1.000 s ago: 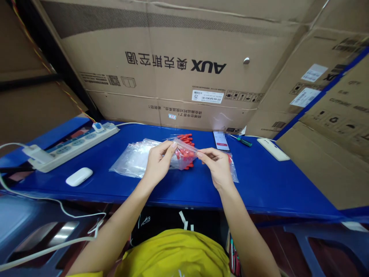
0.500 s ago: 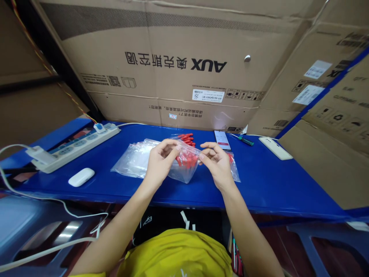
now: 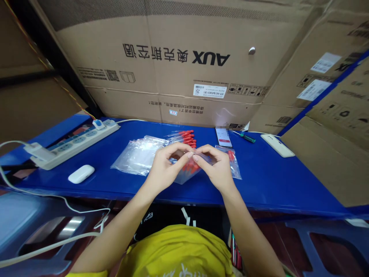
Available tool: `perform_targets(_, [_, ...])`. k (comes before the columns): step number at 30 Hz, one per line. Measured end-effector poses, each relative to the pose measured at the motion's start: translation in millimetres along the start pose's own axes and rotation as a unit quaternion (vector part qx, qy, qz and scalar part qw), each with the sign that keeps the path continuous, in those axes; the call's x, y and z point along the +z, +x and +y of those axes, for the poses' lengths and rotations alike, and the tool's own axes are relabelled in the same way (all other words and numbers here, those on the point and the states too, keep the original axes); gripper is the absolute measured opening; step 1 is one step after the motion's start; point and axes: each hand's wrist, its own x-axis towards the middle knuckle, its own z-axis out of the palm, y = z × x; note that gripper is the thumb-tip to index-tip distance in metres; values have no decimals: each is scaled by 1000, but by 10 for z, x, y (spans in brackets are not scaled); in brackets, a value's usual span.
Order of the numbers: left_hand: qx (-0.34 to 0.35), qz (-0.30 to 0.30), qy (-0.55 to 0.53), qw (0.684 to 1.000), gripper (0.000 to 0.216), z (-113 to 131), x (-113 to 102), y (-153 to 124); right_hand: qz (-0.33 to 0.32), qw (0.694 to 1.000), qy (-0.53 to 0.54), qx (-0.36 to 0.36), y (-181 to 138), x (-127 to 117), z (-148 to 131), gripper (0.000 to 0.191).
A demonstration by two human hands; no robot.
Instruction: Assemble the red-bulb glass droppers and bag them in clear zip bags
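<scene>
Plastic bag [image 3: 182, 178], clear and holding red-ended pieces [image 3: 190, 167], was between the left hand [image 3: 165, 166] and right hand [image 3: 216, 167], near a loose red-ended pile [image 3: 188, 137] on the blue surface [image 3: 271, 184]. Probably light, limp and slippery, it was best gripped along its top edge. Both hands, fingers curled in, pinched it there, thumbs closer together than half a second earlier.

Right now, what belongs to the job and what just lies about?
Job, apparently:
- held clear plastic bag with red pieces
- slim red-ended sticks
- flat clear plastic bags

Seemingly lying about:
- white rounded case
- green-handled screwdriver
- lit phone
</scene>
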Motion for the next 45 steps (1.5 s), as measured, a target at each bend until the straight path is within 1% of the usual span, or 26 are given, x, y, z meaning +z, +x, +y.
perform_targets(4, [-11, -10, -10, 1000, 13, 26, 6, -20, 16, 999, 44, 20, -17, -7, -40, 8])
perform_targets(6, [-17, -6, -18, 1000, 15, 34, 9, -25, 16, 998, 48, 24, -20, -11, -50, 9])
perform_targets(9, [-14, 4, -2, 1000, 14, 46, 14, -28, 14, 998, 46, 31, -21, -15, -60, 13])
perform_targets(18, [37, 17, 57, 998, 16, 28, 12, -44, 5, 998, 42, 38, -33, -8, -77, 11])
perform_targets(24, [75, 10, 102, 992, 17, 66, 21, -67, 5, 998, 55, 36, -48, 5, -118, 15])
perform_targets(29, [64, 2, 86, 994, 17, 110, 34, -81, 10, 1000, 24, -16, -62, -13, -124, 9])
perform_targets(31, [62, -3, 85, 995, 18, 120, 27, -82, 7, 1000, 13, -27, -67, -21, -131, 8])
perform_targets(35, [60, -3, 78, 995, 17, 113, 9, -72, 6, 1000, 8, -15, -68, -16, -150, 8])
perform_targets(40, [21, 41, 43, 998, 21, 86, 11, -45, 1, 1000, 16, 8, -51, 13, -145, 10])
perform_targets(45, [6, 23, 21, 999, 21, 67, 9, -23, 14, 1000, -1, -7, -45, 2, -104, 15])
